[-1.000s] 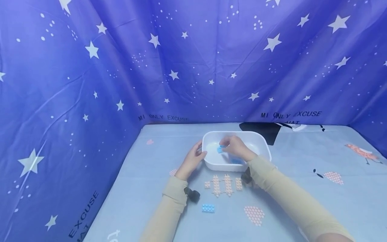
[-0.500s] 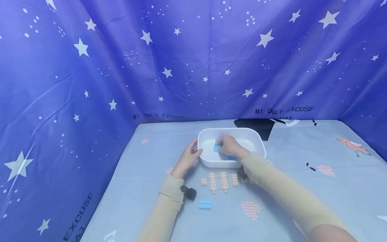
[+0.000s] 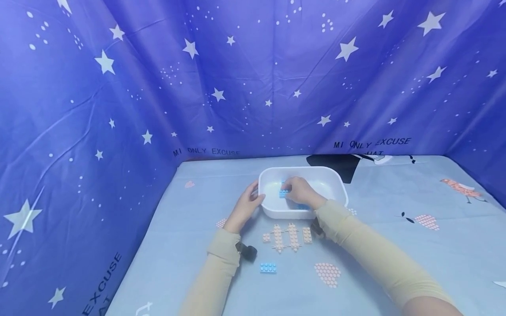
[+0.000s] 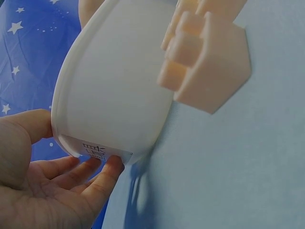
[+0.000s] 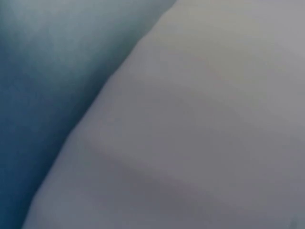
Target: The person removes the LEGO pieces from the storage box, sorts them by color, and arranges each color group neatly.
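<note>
A white plastic tub point(image 3: 336, 184) stands on the table. My left hand point(image 3: 246, 206) grips its left end; in the left wrist view the thumb is at the rim and the fingers press on the outer wall by a label point(image 4: 97, 149). My right hand point(image 3: 301, 192) reaches inside the tub, its fingers pinching a light-blue building brick point(image 3: 283, 193) low over the bottom. More blue point(image 3: 302, 206) shows under that hand, partly hidden by it. Only a blurred pale surface point(image 5: 190, 119) fills most of the right wrist view.
In front of the tub lie two long peach pieces point(image 3: 278, 239) with axle stubs, a small peach brick point(image 3: 266, 237) and a larger peach brick point(image 3: 307, 235). Nearer sits a blue eight-stud brick point(image 3: 268, 268). A star-printed curtain point(image 3: 253, 79) surrounds the table.
The right hand has lowered the blue brick slightly inside the tub, then stayed nearly still. The left hand keeps its hold on the tub. The head view has shifted a little.
</note>
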Demonstrator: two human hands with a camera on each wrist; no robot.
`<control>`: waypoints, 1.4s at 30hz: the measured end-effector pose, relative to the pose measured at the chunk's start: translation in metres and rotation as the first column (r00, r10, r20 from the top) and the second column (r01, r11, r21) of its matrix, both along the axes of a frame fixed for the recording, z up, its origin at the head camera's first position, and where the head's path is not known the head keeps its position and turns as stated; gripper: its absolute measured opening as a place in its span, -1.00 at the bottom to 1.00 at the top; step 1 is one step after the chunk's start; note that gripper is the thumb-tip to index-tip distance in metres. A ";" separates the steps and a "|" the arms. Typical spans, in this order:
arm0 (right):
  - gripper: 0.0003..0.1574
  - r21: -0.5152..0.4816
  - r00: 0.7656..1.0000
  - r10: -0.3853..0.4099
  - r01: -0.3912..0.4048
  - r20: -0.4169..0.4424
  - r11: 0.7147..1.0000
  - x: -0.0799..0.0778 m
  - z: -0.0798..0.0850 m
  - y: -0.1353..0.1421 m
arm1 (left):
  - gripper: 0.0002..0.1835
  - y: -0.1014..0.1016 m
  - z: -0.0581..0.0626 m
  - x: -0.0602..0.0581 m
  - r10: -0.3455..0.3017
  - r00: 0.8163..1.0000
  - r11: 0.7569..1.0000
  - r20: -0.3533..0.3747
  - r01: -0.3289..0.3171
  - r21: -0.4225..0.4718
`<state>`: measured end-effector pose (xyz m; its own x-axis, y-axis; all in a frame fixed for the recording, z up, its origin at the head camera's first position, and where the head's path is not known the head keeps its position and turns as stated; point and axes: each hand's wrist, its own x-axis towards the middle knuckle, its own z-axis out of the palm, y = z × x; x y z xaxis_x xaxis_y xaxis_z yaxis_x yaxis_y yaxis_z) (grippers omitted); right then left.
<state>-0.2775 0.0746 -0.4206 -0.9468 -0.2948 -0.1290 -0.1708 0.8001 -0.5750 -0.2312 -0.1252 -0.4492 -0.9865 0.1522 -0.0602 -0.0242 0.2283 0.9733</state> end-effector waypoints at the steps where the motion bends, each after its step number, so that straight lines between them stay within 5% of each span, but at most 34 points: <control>1: -0.61 0.002 1.000 0.002 -0.002 -0.005 1.000 0.000 0.000 0.001 | -0.33 0.001 0.000 0.000 -0.005 1.000 1.000 -0.004 0.005 0.004; 30: -0.70 -0.059 0.996 0.024 -0.030 -0.087 0.998 0.005 -0.002 0.013 | -0.34 0.005 -0.009 0.007 -0.001 1.000 0.998 -0.001 0.001 0.055; 42: -0.72 -0.136 0.979 0.076 -0.103 -0.189 0.985 0.017 0.026 0.014 | -0.34 -0.001 0.003 0.001 0.010 1.000 1.000 -0.011 -0.010 0.012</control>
